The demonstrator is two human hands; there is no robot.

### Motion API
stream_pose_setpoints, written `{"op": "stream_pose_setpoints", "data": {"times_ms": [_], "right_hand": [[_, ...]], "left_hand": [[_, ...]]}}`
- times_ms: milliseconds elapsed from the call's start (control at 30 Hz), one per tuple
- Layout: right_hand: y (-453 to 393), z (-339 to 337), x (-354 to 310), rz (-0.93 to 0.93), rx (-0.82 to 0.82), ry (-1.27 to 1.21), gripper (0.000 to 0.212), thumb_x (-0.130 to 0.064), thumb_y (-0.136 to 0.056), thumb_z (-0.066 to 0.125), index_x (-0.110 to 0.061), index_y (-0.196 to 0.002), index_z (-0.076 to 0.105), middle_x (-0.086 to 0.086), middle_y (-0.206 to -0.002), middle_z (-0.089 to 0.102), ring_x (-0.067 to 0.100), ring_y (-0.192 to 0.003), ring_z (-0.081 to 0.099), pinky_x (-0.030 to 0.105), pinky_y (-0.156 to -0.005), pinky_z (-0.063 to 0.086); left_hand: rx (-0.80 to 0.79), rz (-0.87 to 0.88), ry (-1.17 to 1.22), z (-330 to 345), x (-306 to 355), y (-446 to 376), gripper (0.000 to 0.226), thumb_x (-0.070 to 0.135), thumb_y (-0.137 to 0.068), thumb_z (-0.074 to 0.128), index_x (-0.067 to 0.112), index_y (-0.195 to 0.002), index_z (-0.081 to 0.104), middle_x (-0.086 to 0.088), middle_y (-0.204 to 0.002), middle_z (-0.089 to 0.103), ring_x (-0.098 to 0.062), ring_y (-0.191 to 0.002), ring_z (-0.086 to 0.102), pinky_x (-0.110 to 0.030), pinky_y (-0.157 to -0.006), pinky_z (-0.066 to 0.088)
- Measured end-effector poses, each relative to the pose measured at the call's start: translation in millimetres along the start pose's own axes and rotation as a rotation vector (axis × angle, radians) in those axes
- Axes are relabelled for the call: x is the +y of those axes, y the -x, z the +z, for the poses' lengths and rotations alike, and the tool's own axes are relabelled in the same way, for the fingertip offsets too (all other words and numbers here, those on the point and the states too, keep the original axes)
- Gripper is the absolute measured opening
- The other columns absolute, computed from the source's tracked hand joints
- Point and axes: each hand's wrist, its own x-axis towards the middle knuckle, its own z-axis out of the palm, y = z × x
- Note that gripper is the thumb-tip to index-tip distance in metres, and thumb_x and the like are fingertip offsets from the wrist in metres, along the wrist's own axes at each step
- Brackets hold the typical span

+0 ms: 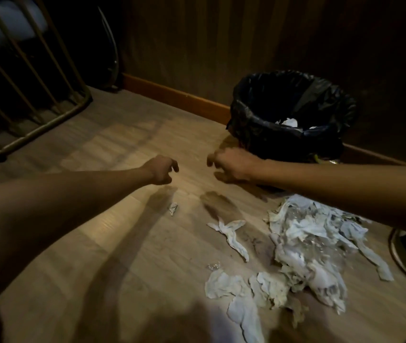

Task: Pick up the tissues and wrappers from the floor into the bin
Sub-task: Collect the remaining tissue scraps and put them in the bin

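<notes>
Nearest tissues: crumpled white tissues lie flat on the pale wood-look floor, well below your fingers and closest to you.
Big heap: a loose pile of white tissues and clear crinkled wrappers sits under your right forearm, nearer to you than the fingertips of that hand.
Clear scrap: a small clear wrapper bit rests just beside the nearest tissues, on their left.
Twisted tissue: a long twisted white tissue lies between the heap and the space under your hands, apart from both hands.
Small scrap: a tiny crumpled white paper scrap lies just below your left fingers, not touched.
Left hand: your left hand hangs above the floor with its fingers curled loosely inward; nothing shows between them.
Right hand: your right hand hangs beside the left, apart from it, fingers curled under. You cannot tell from here whether they pinch anything.
Bin: the round bin lined with a black plastic bag stands just beyond your right knuckles, against the dark wall, with white paper already inside.
Far left: a brass-coloured metal rail frame stands well beyond your left fingers.
</notes>
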Motion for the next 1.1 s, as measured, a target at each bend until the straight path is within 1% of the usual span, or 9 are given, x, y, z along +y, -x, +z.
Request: {"op": "stream_pose_setpoints", "data": {"times_ms": [133,233,300,400,533,700,833,933,1100], "right_hand": [[12,66,-6,-0.006,-0.401,0.034,0.046,-0.028,-0.093,0.064,-0.018,-0.135,0.048,0.01,-0.122,0.061,0.029,-0.104,0.062,0.039,-0.08,0.053],[32,104,-4,-0.085,-0.526,0.086,0.059,-0.023,-0.089,0.066,-0.021,-0.14,0.037,0.012,-0.132,0.048,0.03,-0.087,0.058,0.039,-0.07,0.049],[44,121,-2,-0.132,-0.543,0.072,0.07,-0.022,-0.087,0.067,-0.025,-0.147,0.029,0.011,-0.139,0.039,0.028,-0.075,0.053,0.036,-0.066,0.044],[55,138,-3,-0.148,-0.548,0.04,0.065,-0.023,-0.087,0.062,-0.023,-0.145,0.034,0.011,-0.139,0.038,0.033,-0.086,0.061,0.038,-0.07,0.05],[61,149,-7,-0.169,-0.543,0.08,0.038,-0.02,-0.085,0.064,-0.011,-0.122,0.057,0.014,-0.122,0.05,0.033,-0.104,0.057,0.039,-0.079,0.052],[68,139,3,-0.088,-0.476,0.08,0.028,-0.018,-0.089,0.057,-0.011,-0.115,0.061,0.012,-0.11,0.059,0.032,-0.095,0.063,0.035,-0.07,0.048],[95,118,23,-0.009,-0.414,0.062,0.034,-0.011,-0.087,0.055,-0.016,-0.12,0.049,0.012,-0.101,0.061,0.032,-0.084,0.062,0.039,-0.066,0.051],[130,106,36,0.061,-0.385,0.101,0.026,-0.006,-0.082,0.054,-0.018,-0.104,0.047,0.01,-0.09,0.059,0.031,-0.072,0.058,0.037,-0.055,0.042],[204,92,56,0.231,-0.405,0.018,0.022,0.002,-0.076,0.06,-0.009,-0.095,0.06,0.014,-0.104,0.056,0.032,-0.079,0.054,0.033,-0.064,0.035]], "left_hand": [[-0.147,0.05,-0.064,47,-13,-2,0.046,0.011,-0.087,0.066,0.015,-0.132,0.061,-0.011,-0.132,0.063,-0.027,-0.116,0.063,-0.034,-0.094,0.052],[-0.203,0.127,-0.095,76,-18,-6,0.047,0.021,-0.09,0.064,0.017,-0.137,0.056,-0.016,-0.133,0.06,-0.031,-0.121,0.058,-0.036,-0.095,0.05],[-0.22,0.168,-0.075,90,-21,-9,0.054,0.029,-0.089,0.067,0.02,-0.14,0.051,-0.016,-0.133,0.054,-0.035,-0.119,0.058,-0.037,-0.098,0.05],[-0.253,0.238,-0.03,107,-23,-11,0.057,0.028,-0.087,0.071,0.014,-0.138,0.05,-0.013,-0.128,0.049,-0.033,-0.111,0.059,-0.033,-0.096,0.049],[-0.205,0.33,0.031,124,-14,-14,0.023,0.006,-0.089,0.059,0.004,-0.112,0.059,-0.015,-0.107,0.068,-0.033,-0.103,0.062,-0.029,-0.079,0.045],[-0.199,0.496,0.096,123,23,-1,0.02,0.028,-0.091,0.067,0.012,-0.103,0.069,-0.008,-0.1,0.072,-0.027,-0.095,0.067,-0.031,-0.076,0.05],[-0.279,0.722,0.196,133,76,23,0.019,0.03,-0.082,0.077,0.017,-0.096,0.077,-0.002,-0.109,0.067,-0.016,-0.1,0.064,-0.036,-0.089,0.054],[-0.361,0.902,0.171,143,115,36,0.019,0.036,-0.081,0.077,0.021,-0.092,0.079,0.003,-0.133,0.054,-0.013,-0.122,0.047,-0.031,-0.102,0.044],[-0.483,1.176,0.003,153,159,51,0.023,0.038,-0.083,0.077,0.015,-0.087,0.078,0.003,-0.147,0.047,-0.019,-0.133,0.038,-0.035,-0.106,0.042]]}}
